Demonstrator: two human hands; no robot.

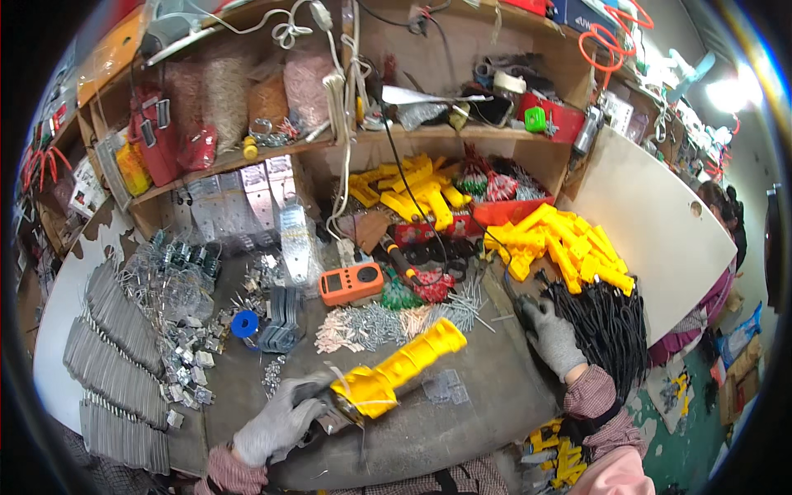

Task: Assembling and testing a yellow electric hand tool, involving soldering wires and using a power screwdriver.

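My left hand (285,421), in a grey glove, is closed on the wide end of a yellow plastic handle shell (408,367). The shell lies tilted over the bench, its long hollow side up. A metal part (337,419) shows at its wide end beside my fingers. My right hand (554,340), also gloved, is at the right, next to a bundle of black cables (606,330). Its fingers are curled round something dark, which I cannot make out. A small clear plastic piece (445,386) rests on the bench right of the shell.
Behind my hands lie loose screws (371,326), an orange multimeter (351,284) and a blue spool (245,324). Yellow shells (569,247) are heaped at the back right. Rows of grey metal strips (115,355) and small metal parts fill the left. A shelf (462,136) stands behind.
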